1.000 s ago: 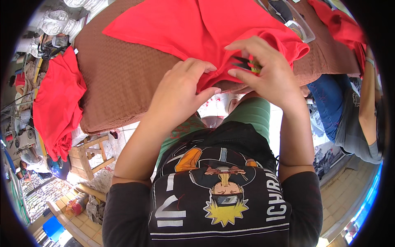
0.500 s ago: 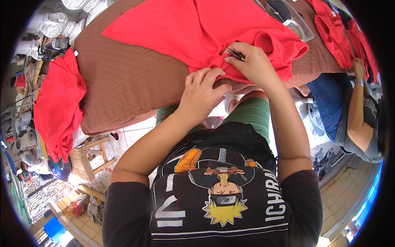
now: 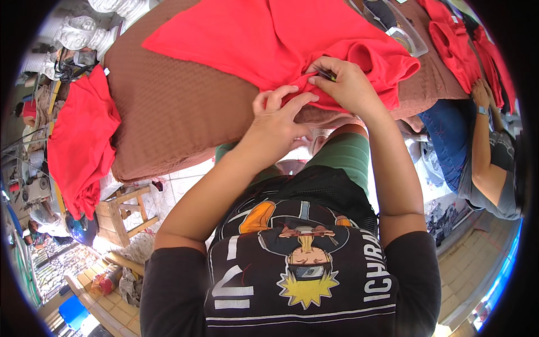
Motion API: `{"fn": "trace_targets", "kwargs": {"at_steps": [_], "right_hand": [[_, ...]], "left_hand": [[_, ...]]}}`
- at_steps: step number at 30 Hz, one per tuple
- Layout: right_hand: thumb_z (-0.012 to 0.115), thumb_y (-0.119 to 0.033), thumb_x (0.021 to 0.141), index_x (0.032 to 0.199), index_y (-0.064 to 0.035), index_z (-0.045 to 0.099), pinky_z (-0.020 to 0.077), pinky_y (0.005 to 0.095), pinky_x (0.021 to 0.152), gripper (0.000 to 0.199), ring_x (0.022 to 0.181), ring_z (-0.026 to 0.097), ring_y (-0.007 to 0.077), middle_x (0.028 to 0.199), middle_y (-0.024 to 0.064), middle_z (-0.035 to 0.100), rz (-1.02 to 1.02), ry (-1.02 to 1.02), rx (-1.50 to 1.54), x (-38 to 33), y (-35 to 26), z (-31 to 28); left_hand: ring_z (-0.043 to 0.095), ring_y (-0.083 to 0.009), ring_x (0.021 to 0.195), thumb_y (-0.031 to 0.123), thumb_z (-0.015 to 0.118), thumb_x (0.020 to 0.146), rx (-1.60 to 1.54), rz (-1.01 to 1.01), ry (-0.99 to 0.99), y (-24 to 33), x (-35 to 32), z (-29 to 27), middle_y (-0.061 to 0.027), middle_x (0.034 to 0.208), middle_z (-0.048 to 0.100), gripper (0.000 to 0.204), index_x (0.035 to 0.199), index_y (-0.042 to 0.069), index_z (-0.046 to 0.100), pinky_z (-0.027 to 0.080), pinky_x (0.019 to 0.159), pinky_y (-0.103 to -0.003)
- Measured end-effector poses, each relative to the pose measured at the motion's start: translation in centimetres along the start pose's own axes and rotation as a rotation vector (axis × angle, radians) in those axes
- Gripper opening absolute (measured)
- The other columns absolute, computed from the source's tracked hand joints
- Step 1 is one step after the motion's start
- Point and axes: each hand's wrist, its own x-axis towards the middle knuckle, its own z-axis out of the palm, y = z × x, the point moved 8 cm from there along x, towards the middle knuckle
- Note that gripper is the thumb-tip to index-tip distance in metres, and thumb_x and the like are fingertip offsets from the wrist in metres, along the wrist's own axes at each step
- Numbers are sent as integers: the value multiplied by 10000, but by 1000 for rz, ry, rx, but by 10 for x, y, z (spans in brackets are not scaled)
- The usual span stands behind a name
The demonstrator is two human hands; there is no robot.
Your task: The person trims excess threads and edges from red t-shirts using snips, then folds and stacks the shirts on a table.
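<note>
I see both hands working on the red garment (image 3: 292, 39), which lies spread over the brown padded table (image 3: 179, 112) and fills the frame from 11 to 1 o'clock. Right hand (image 3: 348, 84) sits just above centre, at about 12 o'clock: thumb and forefinger pinched shut on a small dark tool (image 3: 325, 73) at a bunched fold of the cloth; too small to tell what kind of tool. Other fingers curl over the fold. Left hand (image 3: 275, 121) is just beside it, toward 11 o'clock of centre, fingers mostly straight and pressed flat on the garment's near edge, thumb tucked under; it pins the cloth rather than gripping it, and I can't tell if anything is caught beneath. The two hands nearly touch at the fingertips. Garment's hem hangs over the table's near edge by the right wrist. At 1 o'clock a clear plastic tray (image 3: 404, 33) rests on the table past the fold. More red cloth (image 3: 78, 140) drapes off the table's end at 9 o'clock, above a wooden stool (image 3: 120, 210) at 8 o'clock. At 3 o'clock another person's arm (image 3: 483, 135) reaches to a second red pile (image 3: 455, 39) at 2 o'clock.
</note>
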Motion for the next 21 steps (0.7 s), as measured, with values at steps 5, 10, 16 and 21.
{"fn": "trace_targets", "kwargs": {"at_steps": [5, 10, 16, 21], "right_hand": [[632, -39, 819, 946, 4, 629, 442, 241, 704, 134, 738, 527, 75, 778, 26, 613, -9, 1, 8, -5, -3, -4], [619, 1, 816, 960, -6, 631, 444, 224, 741, 144, 781, 537, 63, 837, 7, 623, -14, -36, 123, -9, -21, -5], [624, 11, 821, 964, -33, 652, 432, 193, 677, 152, 749, 511, 14, 830, -44, 612, -95, -55, 477, -12, -38, -8], [627, -5, 835, 965, -8, 636, 438, 202, 689, 131, 775, 517, 21, 847, -30, 606, -17, -37, 678, -14, -35, -7]], "left_hand": [[416, -273, 1223, 279, 718, 730, -168, 45, -132, -5, 0, -73, 27, 1191, 588, 135, 734, 144, 720, 213, 1030, -472], [548, -225, 1087, 77, 628, 837, -486, -247, 55, -39, 5, -87, -59, 1108, 629, 79, 893, 61, 680, 383, 962, -339], [583, -232, 1051, 61, 699, 772, -553, -242, 275, -46, 15, -54, -100, 1133, 607, 354, 1096, 62, 557, 446, 915, -333], [583, -169, 1049, 25, 722, 769, -597, -278, 269, -40, 19, -47, -82, 1086, 616, 391, 1114, 42, 539, 452, 914, -291]]}}
